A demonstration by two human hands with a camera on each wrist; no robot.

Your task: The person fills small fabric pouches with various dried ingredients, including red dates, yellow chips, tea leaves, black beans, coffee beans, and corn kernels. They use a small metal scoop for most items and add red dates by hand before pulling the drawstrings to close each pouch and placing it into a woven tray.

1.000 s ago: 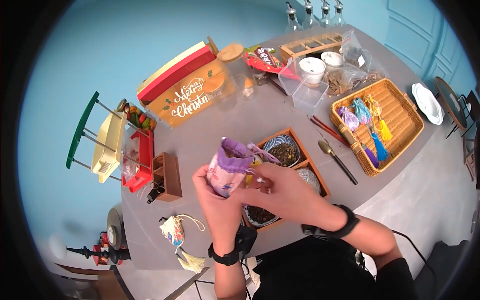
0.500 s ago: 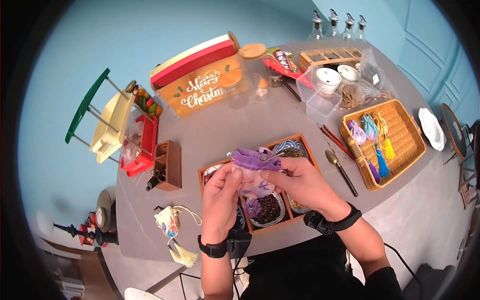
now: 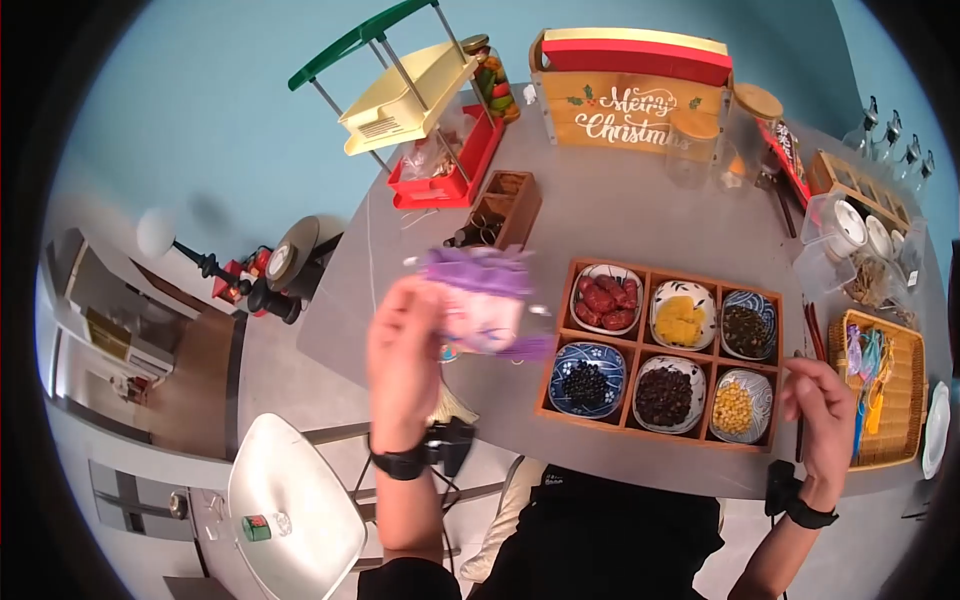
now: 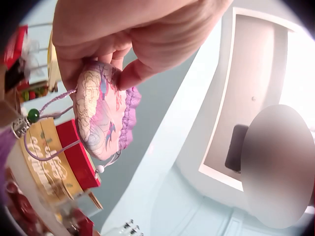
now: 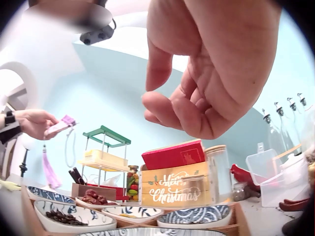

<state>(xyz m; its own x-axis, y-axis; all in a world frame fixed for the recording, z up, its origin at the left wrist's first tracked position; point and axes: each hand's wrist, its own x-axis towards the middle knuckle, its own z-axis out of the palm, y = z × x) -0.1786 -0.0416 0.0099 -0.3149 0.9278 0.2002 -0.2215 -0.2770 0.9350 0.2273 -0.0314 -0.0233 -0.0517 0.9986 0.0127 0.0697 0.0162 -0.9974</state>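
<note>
Left grip [image 3: 405, 345] — thumb and fingers pinching a drawstring pouch [image 3: 482, 302], aloft left of the compartment tray [image 3: 625, 425]. Right grip [image 3: 822, 408] — empty, loosely curled. Likely risk: slackened pinch, dropped pouch; trailing cord [image 4: 58, 99] could snag. Pouch: pale pink, bird-printed, with purple ruffled top [image 4: 130, 118].

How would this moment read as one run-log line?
left hand: holding purple-pink pouch | right hand: empty | wooden tray: six filled dishes

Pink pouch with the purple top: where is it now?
In the head view, the pink pouch is in the grip of the left hand, left of the divided wooden tray and just below the small wooden box in the picture.
</note>
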